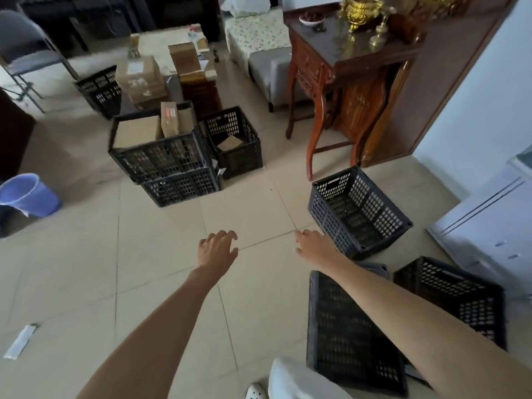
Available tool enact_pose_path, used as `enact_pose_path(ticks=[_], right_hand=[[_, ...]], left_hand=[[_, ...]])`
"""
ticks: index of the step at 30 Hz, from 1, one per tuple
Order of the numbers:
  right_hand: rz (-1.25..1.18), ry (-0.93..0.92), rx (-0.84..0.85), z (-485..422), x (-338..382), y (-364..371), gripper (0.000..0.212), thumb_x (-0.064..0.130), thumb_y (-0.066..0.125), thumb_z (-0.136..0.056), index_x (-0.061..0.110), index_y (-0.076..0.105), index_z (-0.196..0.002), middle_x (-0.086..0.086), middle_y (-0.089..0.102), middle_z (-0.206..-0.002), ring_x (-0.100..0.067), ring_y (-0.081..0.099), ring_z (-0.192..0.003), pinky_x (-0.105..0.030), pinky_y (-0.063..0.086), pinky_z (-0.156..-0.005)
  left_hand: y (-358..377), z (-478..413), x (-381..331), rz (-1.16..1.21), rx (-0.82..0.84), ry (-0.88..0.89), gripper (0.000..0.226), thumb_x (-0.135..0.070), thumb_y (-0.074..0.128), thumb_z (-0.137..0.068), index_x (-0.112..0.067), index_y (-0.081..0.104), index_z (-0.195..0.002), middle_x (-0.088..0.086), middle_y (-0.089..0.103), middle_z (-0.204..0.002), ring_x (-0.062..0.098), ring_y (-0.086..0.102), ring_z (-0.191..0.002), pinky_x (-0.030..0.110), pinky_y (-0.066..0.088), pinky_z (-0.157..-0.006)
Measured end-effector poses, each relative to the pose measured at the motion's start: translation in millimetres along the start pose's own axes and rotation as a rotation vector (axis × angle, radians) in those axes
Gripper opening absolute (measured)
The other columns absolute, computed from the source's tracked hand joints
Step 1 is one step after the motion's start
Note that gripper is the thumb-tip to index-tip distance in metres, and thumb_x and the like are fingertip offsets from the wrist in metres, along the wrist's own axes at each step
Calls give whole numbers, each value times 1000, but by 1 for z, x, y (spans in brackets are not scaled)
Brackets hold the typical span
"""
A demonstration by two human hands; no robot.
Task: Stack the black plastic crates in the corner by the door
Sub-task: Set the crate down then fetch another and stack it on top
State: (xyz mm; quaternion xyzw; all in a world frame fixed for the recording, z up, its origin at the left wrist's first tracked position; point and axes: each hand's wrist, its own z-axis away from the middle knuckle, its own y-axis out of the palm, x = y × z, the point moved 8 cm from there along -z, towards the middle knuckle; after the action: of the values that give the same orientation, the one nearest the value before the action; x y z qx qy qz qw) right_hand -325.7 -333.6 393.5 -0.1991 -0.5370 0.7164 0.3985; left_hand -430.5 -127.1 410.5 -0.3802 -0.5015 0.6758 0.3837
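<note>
Down at the bottom edge, a white shoe [256,391] and a pale trouser leg [299,381] show the person standing over the tiled floor [161,240]. Right beside that leg, two black crates lie tipped: the near crate [354,335] with its base turned up, and the side crate [460,298] just behind the right forearm. Both arms stretch forward now, straight and low. Left hand [217,249] hovers over bare tile, fingers spread and slightly curled, holding nothing. Right hand [312,244] is empty too, fingers loosely extended, close to the corner of the open crate [357,211], though I cannot tell if it touches the rim.

That open crate sits tilted near the leg of the carved wooden table [331,70]. It looks like the next pick. To do this well, I'd say take it by both short ends, level it, then nest or seat it squarely so the stack does not lean.

Farther out, a loaded crate [155,156] full of cardboard boxes [135,131] rests on a lower crate [181,187], with a small crate [233,142] beside them. A blue bin [27,195] stands at far left. The door corner itself is not clearly in view.
</note>
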Motion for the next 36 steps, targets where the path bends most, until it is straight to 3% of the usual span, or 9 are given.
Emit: enact_pose_path(ticks=[7, 12, 18, 25, 30, 34, 36], right_hand=[[-84, 181, 6, -80, -59, -3, 31, 28, 44, -97, 15, 51, -124, -4, 58, -123, -25, 57, -110, -40, 51, -84], [-134, 257, -70, -161, -116, -45, 31, 30, 47, -97, 13, 53, -122, -4, 62, -117, -23, 61, -103, -35, 50, -75], [-163, 370, -142, -245, -197, -111, 30, 33, 48, -95, 16, 54, -119, -4, 63, -114, -24, 60, -105, -39, 51, -82], [-194, 540, -72, -282, -286, -125, 31, 36, 46, -94, 17, 51, -119, -5, 60, -116, -27, 58, -110, -42, 49, -87], [-370, 791, -50, -273, -361, -112, 31, 28, 41, -94, 15, 51, -120, -8, 57, -123, -29, 54, -112, -42, 49, -90], [-472, 1019, -40, -264, -396, -98, 32, 26, 40, -95, 13, 49, -123, -9, 55, -125, -30, 52, -114, -41, 45, -89], [-541, 1123, -58, -261, -403, -91, 30, 26, 41, -96, 12, 48, -121, -9, 55, -122, -31, 52, -112, -41, 44, -85]], left_hand=[[-2, -122, -35, -49, 102, 197, 34, -35, 52, -96, -29, 54, -130, -5, 60, -130, 22, 56, -120, 38, 38, -102], [-35, -240, -71, -109, 89, 282, 33, -32, 52, -97, -28, 55, -129, -3, 60, -128, 22, 55, -120, 38, 39, -101], [-78, -378, -152, -132, 50, 422, 32, -33, 52, -97, -27, 54, -128, -3, 61, -127, 22, 58, -116, 39, 42, -99], [-74, -479, -234, -259, 131, 621, 36, -32, 51, -98, -27, 51, -133, -2, 58, -132, 23, 57, -119, 41, 44, -101], [-60, -553, -314, -333, 164, 852, 37, -31, 53, -96, -26, 54, -132, -2, 60, -132, 23, 57, -119, 42, 47, -101], [-49, -593, -396, -374, 193, 1099, 26, -27, 51, -93, -23, 58, -118, -1, 65, -112, 23, 64, -103, 39, 53, -83], [-42, -605, -435, -386, 219, 1219, 28, -26, 50, -93, -23, 57, -120, 0, 64, -109, 23, 65, -98, 35, 51, -75]])
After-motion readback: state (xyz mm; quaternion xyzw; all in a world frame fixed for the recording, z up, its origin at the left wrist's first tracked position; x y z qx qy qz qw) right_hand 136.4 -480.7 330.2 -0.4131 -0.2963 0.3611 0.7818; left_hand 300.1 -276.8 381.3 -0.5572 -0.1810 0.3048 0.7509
